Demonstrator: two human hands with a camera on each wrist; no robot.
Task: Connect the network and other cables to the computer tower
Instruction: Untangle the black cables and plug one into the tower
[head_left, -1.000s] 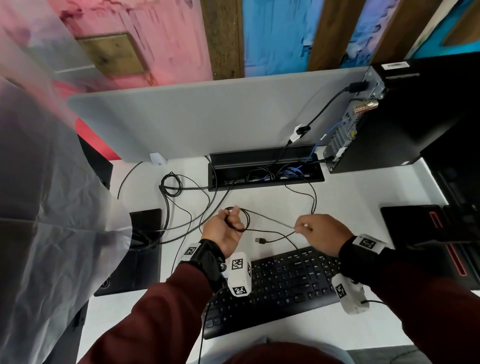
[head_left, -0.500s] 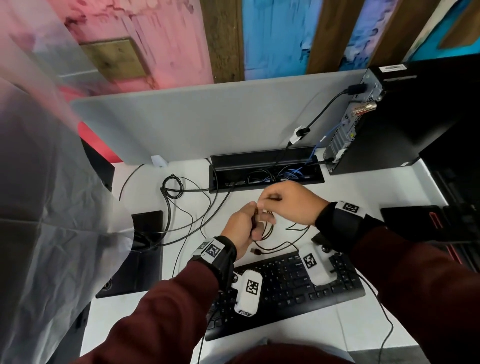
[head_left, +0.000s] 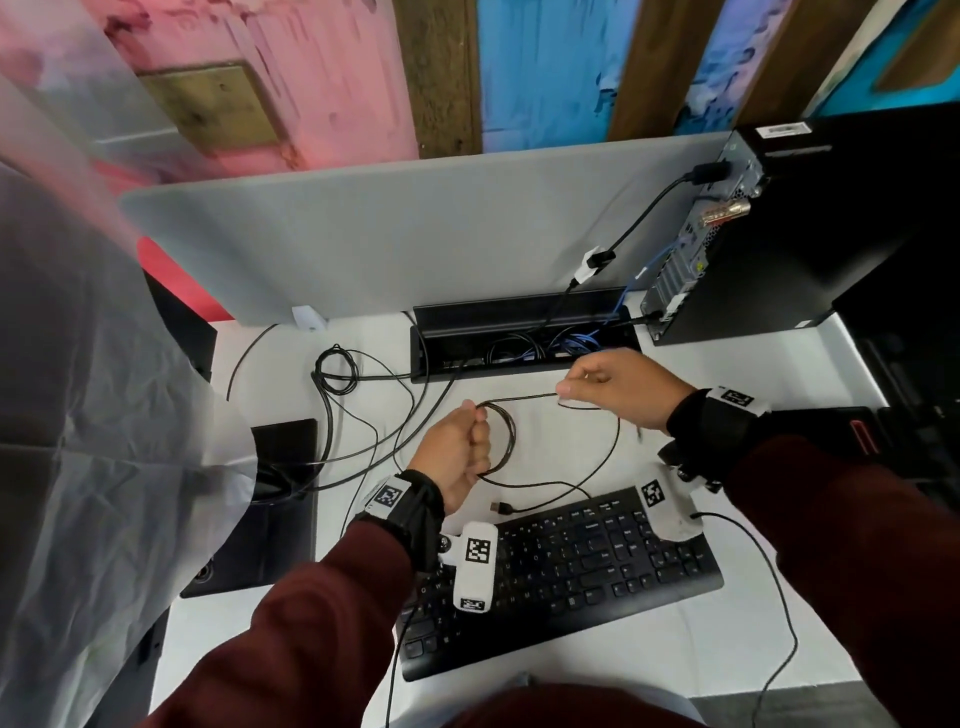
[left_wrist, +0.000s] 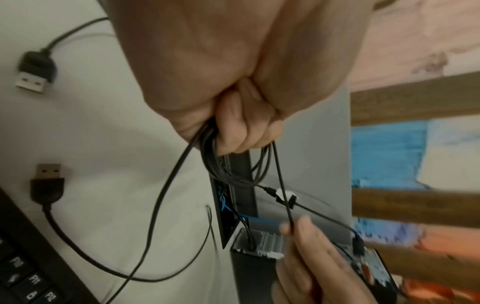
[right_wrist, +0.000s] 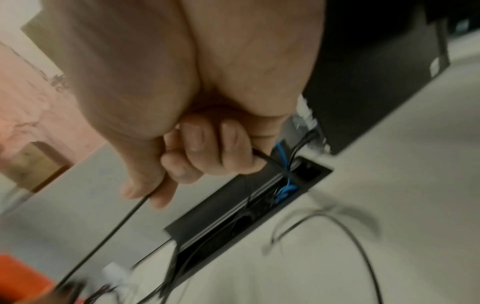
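The computer tower (head_left: 810, 234) stands at the back right of the desk with its rear panel facing the cable tray (head_left: 524, 332), and part of the job looks done: a thick black cable (head_left: 649, 208) is plugged in near the top, a blue network cable (head_left: 662, 260) runs into the panel, and another black lead enters low down. What is left, by the look of it, is the thin black USB cable (head_left: 524, 399) — both hands are on it. The left hand (head_left: 457, 452) is fisted around several small coils of it above the desk; the right hand (head_left: 618, 387) pinches a straight run between thumb and fingertips, just in front of the tray. Its USB plug (head_left: 500, 508) lies loose on the desk beside the keyboard (head_left: 561, 577) — not yet connected. The left wrist view shows a second loose USB plug (left_wrist: 35, 73) nearby.
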